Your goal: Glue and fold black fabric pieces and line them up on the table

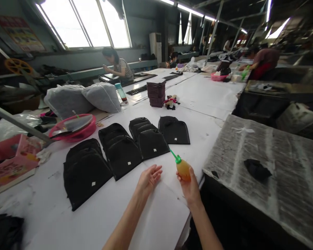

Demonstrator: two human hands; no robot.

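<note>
My right hand (189, 185) grips a small orange squeeze bottle (183, 168) with a green nozzle that points up and left toward the nearest black fabric piece (152, 143). My left hand (149, 178) hovers open, fingers stretched out, just above the white table (94, 222), a little left of the bottle. Several stacks of black pocket-shaped fabric pieces, each with a small white tag, lie fanned in a row: one stack (85, 172) at the left, one (120, 151) in the middle, one (174, 130) at the right.
A pink basin (73, 127) and pink boxes (11, 158) sit at the left. Grey stuffed bags (80, 99), a bottle (120, 92) and a dark stack (156, 92) stand farther back. Other people work at distant tables. A grey padded bench (271, 166) with a black scrap stands right.
</note>
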